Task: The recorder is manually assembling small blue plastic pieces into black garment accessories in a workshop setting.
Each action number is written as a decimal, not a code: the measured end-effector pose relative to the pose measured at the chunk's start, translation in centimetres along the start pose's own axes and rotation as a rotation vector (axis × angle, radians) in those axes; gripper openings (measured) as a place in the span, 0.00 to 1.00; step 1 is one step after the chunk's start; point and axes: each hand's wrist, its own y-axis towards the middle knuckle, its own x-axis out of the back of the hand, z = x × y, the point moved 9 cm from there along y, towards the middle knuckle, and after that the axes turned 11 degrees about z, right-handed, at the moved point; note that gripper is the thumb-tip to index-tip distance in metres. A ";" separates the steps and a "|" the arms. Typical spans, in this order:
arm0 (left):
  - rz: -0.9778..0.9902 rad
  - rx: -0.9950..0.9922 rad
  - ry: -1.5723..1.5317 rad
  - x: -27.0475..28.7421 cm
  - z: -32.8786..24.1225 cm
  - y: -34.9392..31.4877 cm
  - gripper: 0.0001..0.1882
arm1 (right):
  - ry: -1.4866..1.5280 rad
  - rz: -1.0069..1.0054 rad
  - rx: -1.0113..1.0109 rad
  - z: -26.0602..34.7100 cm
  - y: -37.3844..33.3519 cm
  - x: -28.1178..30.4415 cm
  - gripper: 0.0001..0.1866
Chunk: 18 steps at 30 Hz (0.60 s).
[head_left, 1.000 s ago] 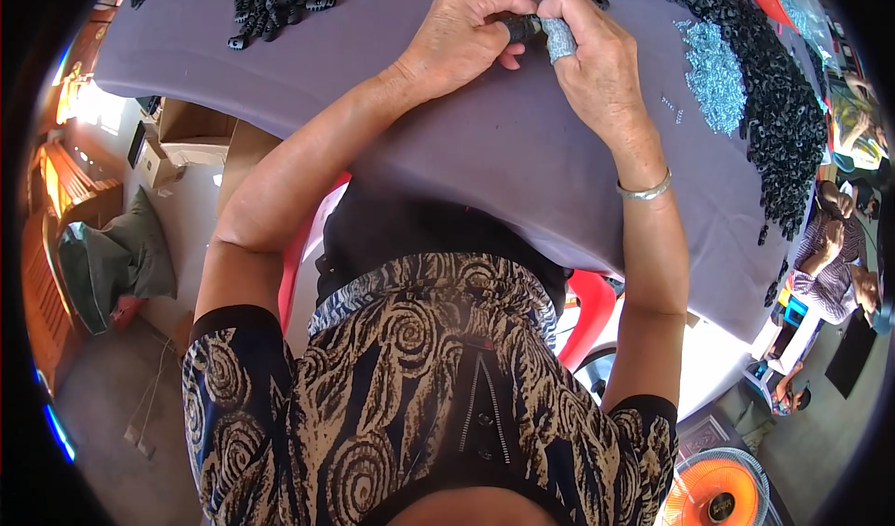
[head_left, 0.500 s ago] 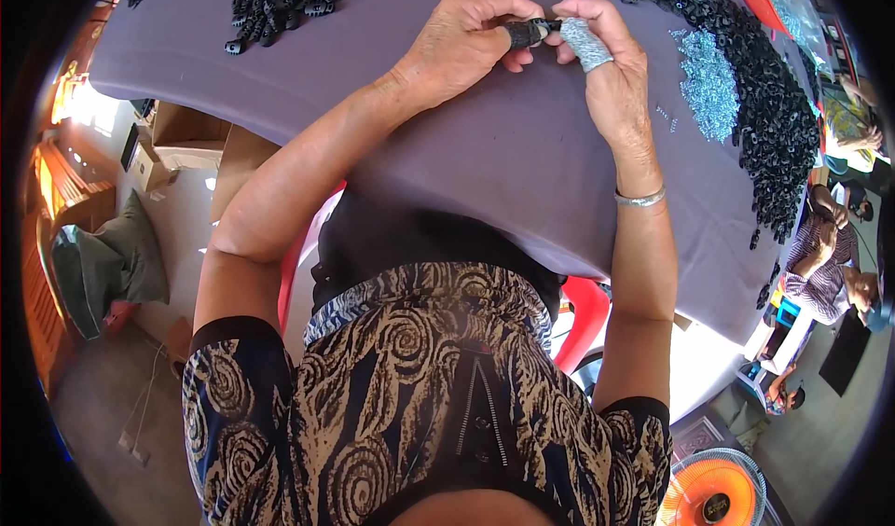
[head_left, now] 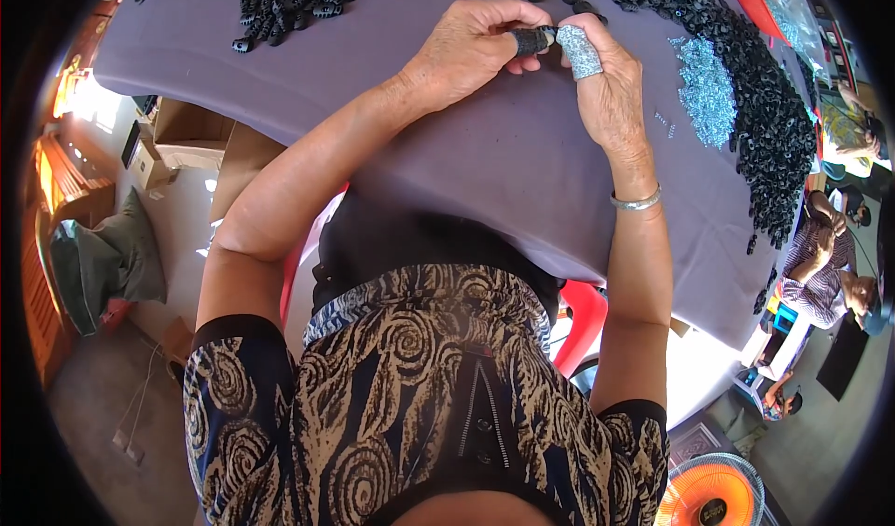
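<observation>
- Left hand (head_left: 475, 46): thumb and forefinger pinch a small black part (head_left: 552, 30), largely hidden; a dark wrap (head_left: 530, 42) covers one digit.
- Right hand (head_left: 606, 83): fingers bent in at the part's right side, thumb in a grey wrap (head_left: 580, 52). Cannot tell whether they pinch it too; the wrap blocks the view.
- Part location: between the two hands, near the far side of the cloth-covered counter (head_left: 466, 153).
- Around the left hand: a heap of black ribbed pieces (head_left: 303, 2) lies beyond it, to the left.
- Around the right hand: a pile of shiny pale-blue bits (head_left: 706, 88), apparently tiny springs, to its right; a few loose bits (head_left: 666, 123) near the wrist; a long bank of black pieces (head_left: 764, 134) past them.
- Handling (judged): part looks light and stiff, likely hard plastic; small enough to slip or roll.
- Hold (judged): grip the sides between thumb and forefinger, leaving the end free; the wraps should add friction and spare the skin.
</observation>
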 end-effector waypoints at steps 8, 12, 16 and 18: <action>0.067 -0.054 -0.007 -1.0 -0.2 0.2 0.12 | -0.094 0.078 -0.014 0.7 0.3 0.4 0.06; 0.099 -0.091 0.002 -1.2 -0.4 0.3 0.14 | -0.119 0.107 0.006 0.7 0.6 0.4 0.07; 0.095 -0.050 -0.039 -1.0 -0.6 0.2 0.13 | 0.140 0.132 -0.086 -1.8 0.2 0.4 0.20; 0.070 -0.050 -0.010 -0.8 -0.7 0.1 0.13 | 0.378 0.133 -0.234 -3.4 -0.1 -0.2 0.31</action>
